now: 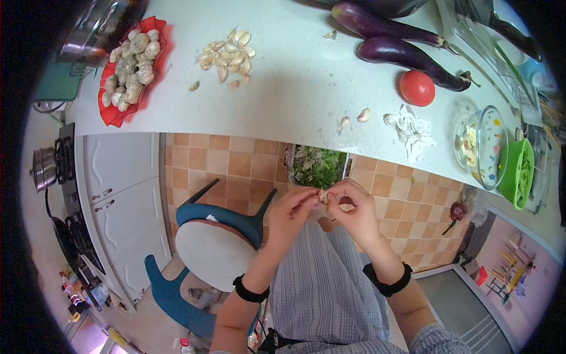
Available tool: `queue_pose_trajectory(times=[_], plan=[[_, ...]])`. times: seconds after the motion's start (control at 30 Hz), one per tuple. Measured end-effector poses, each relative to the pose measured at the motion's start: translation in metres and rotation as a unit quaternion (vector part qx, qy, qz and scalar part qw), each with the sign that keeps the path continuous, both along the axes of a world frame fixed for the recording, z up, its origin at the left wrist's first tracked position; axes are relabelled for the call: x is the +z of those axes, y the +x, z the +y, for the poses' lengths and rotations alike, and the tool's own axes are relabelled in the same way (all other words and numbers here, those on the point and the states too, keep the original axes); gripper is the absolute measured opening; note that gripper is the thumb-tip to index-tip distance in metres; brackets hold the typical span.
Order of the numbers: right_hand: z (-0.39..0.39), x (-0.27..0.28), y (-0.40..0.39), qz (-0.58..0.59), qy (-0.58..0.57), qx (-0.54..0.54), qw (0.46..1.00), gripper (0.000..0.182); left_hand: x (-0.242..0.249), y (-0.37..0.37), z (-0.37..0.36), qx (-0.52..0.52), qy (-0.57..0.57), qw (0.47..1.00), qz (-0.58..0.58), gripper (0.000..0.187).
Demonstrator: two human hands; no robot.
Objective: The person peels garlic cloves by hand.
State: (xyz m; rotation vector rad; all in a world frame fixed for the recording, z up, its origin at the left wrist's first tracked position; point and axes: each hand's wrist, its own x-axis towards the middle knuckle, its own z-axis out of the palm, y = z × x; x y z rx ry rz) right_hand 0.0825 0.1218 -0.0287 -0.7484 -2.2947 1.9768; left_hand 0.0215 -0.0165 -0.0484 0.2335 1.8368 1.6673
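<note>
Close together above my lap, my left hand (293, 211) and my right hand (354, 207) pinch a small garlic clove (323, 195) between their fingertips; fingers partly cover it. A pile of loose garlic cloves (229, 56) lies on the white counter (277, 112). Two single cloves, one of them a pinkish garlic clove (364, 115), lie nearer the counter's front edge. Whole garlic bulbs (131, 65) fill a red dish (111, 117) at the left. In a clear glass bowl (492, 154) at the right are some pale cloves.
Two eggplants (407, 56), a tomato (417, 88) and a crumpled white tissue (410, 128) lie on the counter's right side. A green basket (517, 177) stands beside the glass bowl. Below the counter edge is a container of leafy greens (317, 165). A blue chair (221, 217) stands at left.
</note>
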Motion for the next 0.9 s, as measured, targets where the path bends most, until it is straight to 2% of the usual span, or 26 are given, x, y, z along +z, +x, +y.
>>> queue_pose_trajectory(times=[0.1,0.17,0.2,0.27,0.37,0.47,0.53,0.67,0.73,0.77,0.8,0.87,0.9], plan=[[0.000,-0.004,0.003,0.023,0.027,0.003,0.999,0.009,0.004,0.003,0.002,-0.009,0.009,1.000,0.007,0.021],[-0.001,-0.009,0.004,0.032,0.027,0.000,0.999,0.009,0.003,0.005,0.002,0.017,0.003,0.998,-0.068,0.022],[0.000,-0.011,0.005,0.043,0.044,0.006,0.998,0.011,0.003,0.005,0.002,0.016,0.002,0.997,-0.069,0.022],[0.000,-0.013,0.006,0.052,0.060,0.011,0.997,0.013,0.001,0.005,0.001,0.027,0.023,0.986,-0.162,0.022],[0.000,-0.013,0.004,0.071,0.047,0.029,0.996,0.010,-0.003,0.007,0.003,0.032,0.058,0.989,-0.130,0.022],[-0.004,-0.018,0.006,0.058,0.025,0.038,0.997,0.011,0.001,0.001,0.004,0.013,0.025,0.993,-0.114,0.022],[-0.007,-0.022,0.008,0.058,-0.169,-0.067,0.982,0.009,0.003,-0.002,0.005,0.033,0.035,0.987,-0.152,0.022],[-0.004,-0.021,0.011,0.033,-0.210,-0.062,0.975,0.004,0.004,-0.003,0.006,0.061,0.052,0.970,-0.228,0.024],[-0.002,-0.024,0.016,0.020,-0.306,-0.106,0.946,0.006,0.003,-0.003,0.006,0.088,0.054,0.965,-0.240,0.023],[-0.001,-0.024,0.017,0.020,-0.306,-0.106,0.946,0.006,0.003,-0.003,0.006,0.115,0.055,0.960,-0.251,0.022],[0.001,-0.022,0.017,0.014,-0.319,-0.107,0.942,0.008,0.003,-0.003,0.005,0.115,0.055,0.959,-0.251,0.022],[0.002,-0.020,0.016,0.007,-0.332,-0.109,0.937,0.011,0.000,-0.003,0.002,0.064,0.009,0.981,-0.181,0.020],[0.003,-0.019,0.014,-0.030,-0.300,-0.104,0.948,0.011,0.001,-0.002,0.002,0.062,0.008,0.981,-0.183,0.020]])
